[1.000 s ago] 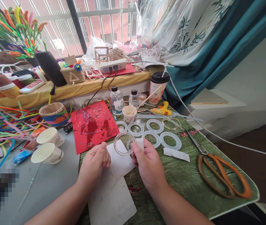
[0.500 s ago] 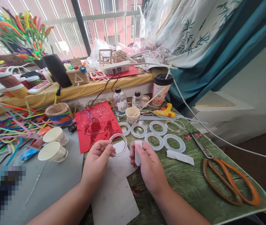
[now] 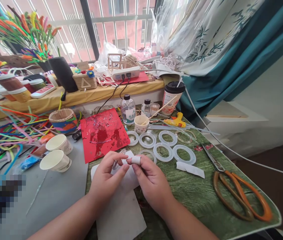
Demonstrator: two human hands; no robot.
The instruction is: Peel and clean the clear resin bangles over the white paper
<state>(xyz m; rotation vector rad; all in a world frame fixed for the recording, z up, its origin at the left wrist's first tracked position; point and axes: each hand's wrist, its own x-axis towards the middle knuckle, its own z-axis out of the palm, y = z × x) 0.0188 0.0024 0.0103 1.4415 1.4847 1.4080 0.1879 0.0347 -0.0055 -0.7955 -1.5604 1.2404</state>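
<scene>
My left hand [image 3: 107,173] is curled around a clear ring [image 3: 116,163], a thin bangle partly hidden by the fingers. My right hand [image 3: 153,176] is closed on a strip of white paper [image 3: 136,160], which is bent over the forefinger. The two hands are close together, fingertips almost meeting, above white sheets [image 3: 120,213] on the table. Just beyond my right hand lies a thin clear ring [image 3: 148,154], partly covered. Several translucent ring molds [image 3: 163,152] rest behind it. Another white paper strip [image 3: 190,169] lies to the right.
Large orange-handled scissors [image 3: 231,188] lie at the right. Behind the molds stand a paper cup [image 3: 141,124] with a stick, a clear bottle [image 3: 128,110] and a yellow glue gun [image 3: 175,120]. A wet-looking red sheet [image 3: 104,135] and two paper cups [image 3: 55,160] are on the left.
My hands have come together. The ring has tilted and sunk into my left fingers, and the paper strip has turned from upright to lying across my right forefinger.
</scene>
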